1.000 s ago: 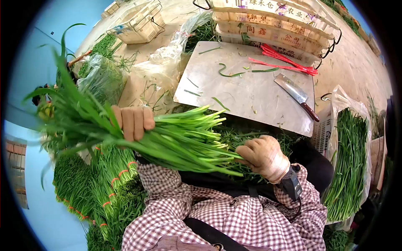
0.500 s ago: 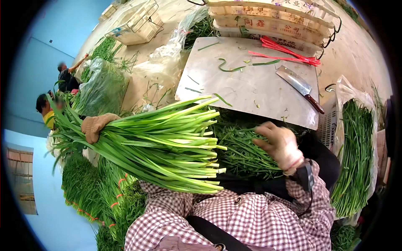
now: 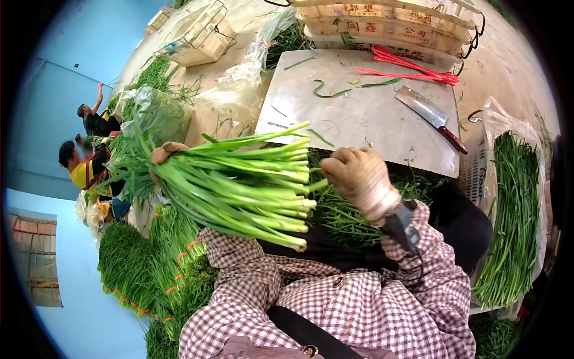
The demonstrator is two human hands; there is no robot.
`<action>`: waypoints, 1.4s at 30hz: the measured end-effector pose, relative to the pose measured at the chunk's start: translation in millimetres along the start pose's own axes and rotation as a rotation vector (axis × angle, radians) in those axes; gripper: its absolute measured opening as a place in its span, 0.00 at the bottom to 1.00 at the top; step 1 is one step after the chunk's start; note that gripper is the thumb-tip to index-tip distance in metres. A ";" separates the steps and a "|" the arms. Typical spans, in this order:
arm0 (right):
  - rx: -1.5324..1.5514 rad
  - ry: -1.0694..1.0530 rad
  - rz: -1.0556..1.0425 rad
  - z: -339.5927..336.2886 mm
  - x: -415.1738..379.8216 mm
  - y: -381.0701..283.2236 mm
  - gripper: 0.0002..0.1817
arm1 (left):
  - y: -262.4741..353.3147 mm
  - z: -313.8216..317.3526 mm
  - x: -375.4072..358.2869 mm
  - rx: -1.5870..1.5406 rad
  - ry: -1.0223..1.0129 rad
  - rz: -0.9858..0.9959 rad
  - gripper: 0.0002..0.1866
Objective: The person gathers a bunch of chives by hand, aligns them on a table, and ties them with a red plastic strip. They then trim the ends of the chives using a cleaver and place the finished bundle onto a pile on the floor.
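My left hand, in a brown glove, is closed round the leafy part of a large bunch of garlic chives. The pale cut ends point right, over my lap. At those ends my right hand, in a pale glove, has its fingers pinched on a single chive stalk that sticks out of the bunch. Loose greens lie below my right hand. Beyond it is a metal-topped board with a cleaver, red ties and leaf scraps on it.
Stacked crates stand behind the board. A plastic-lined crate of chives is at right, tied bundles at lower left. Two people work at far left near a clear plastic bag. Another crate stands at the back.
My right hand has moved left to the stem ends and closed from spread fingers onto a stalk. The bunch has shifted slightly and looks smaller. A person at far left has raised an arm.
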State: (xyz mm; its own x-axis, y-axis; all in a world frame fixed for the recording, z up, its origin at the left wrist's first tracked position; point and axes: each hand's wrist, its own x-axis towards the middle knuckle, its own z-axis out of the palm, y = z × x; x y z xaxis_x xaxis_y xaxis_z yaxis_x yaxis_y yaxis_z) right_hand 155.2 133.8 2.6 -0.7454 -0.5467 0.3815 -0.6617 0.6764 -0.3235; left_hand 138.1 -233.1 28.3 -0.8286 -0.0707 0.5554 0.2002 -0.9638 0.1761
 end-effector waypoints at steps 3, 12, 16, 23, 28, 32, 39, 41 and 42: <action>-0.181 -0.828 0.004 30.6 -29.7 35.6 0.13 | 2.2 -8.3 -5.2 0.172 -0.001 -0.024 0.15; -0.058 -0.477 0.107 -36.7 -39.7 24.7 0.32 | 56.6 -79.4 -22.3 0.755 0.680 0.090 0.24; 0.150 0.143 0.125 -49.2 10.2 -18.0 0.25 | 49.3 -84.9 -17.6 0.796 0.768 0.174 0.22; 0.273 0.404 0.153 -27.5 24.7 -25.3 0.17 | 7.8 -46.5 -12.3 0.790 0.860 0.210 0.21; 0.515 0.481 0.092 -46.5 40.9 -24.4 0.23 | 7.5 -61.0 -14.4 0.754 0.746 0.187 0.19; 1.378 -0.186 0.384 -55.7 55.1 -20.7 0.21 | 3.3 -64.2 -6.5 0.668 0.673 0.034 0.17; 1.472 0.239 0.345 -46.3 19.1 -3.8 0.07 | -9.3 -76.3 -6.1 0.436 0.687 -0.047 0.11; 1.763 0.567 0.265 -40.7 -9.4 10.6 0.07 | -19.7 -58.5 -3.3 0.611 0.858 0.034 0.14; 1.830 0.559 0.136 -51.9 -22.8 22.2 0.07 | -17.9 -57.4 -2.9 0.612 0.885 0.041 0.15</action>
State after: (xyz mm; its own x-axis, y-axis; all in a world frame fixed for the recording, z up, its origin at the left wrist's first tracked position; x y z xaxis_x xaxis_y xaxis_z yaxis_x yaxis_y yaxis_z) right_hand 161.7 186.9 31.6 -0.9312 -0.0928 0.3524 -0.1533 -0.7774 -0.6100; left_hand 106.9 -230.3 -23.1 -0.8501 -0.4978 -0.1717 0.2609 -0.6813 0.6839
